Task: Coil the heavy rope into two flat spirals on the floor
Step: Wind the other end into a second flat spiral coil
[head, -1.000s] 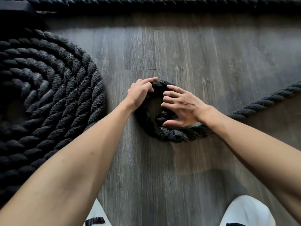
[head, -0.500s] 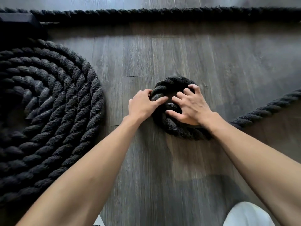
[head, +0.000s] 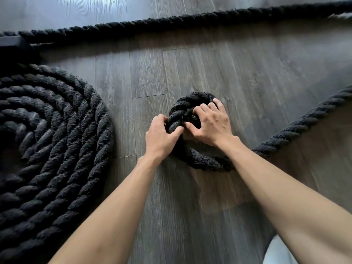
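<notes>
Left hand [head: 162, 137] and right hand [head: 211, 121] grip a small rope loop [head: 202, 161] beside a finished spiral [head: 55, 141] on the floor [head: 238, 77].

The rope [head: 297, 128] is thick, black and fuzzy, laid in twisted strands. At the left a large flat spiral [head: 57, 145] lies on the wooden floor — several tight turns side by side, its left part cut off by the frame edge. Near the middle sits a small tight loop [head: 192, 147], barely one turn, its inner end curled at the far side. From the loop's near right side the rope runs off to the right edge. Another straight stretch [head: 171, 21] lies across the far side of the floor — left to right.
</notes>
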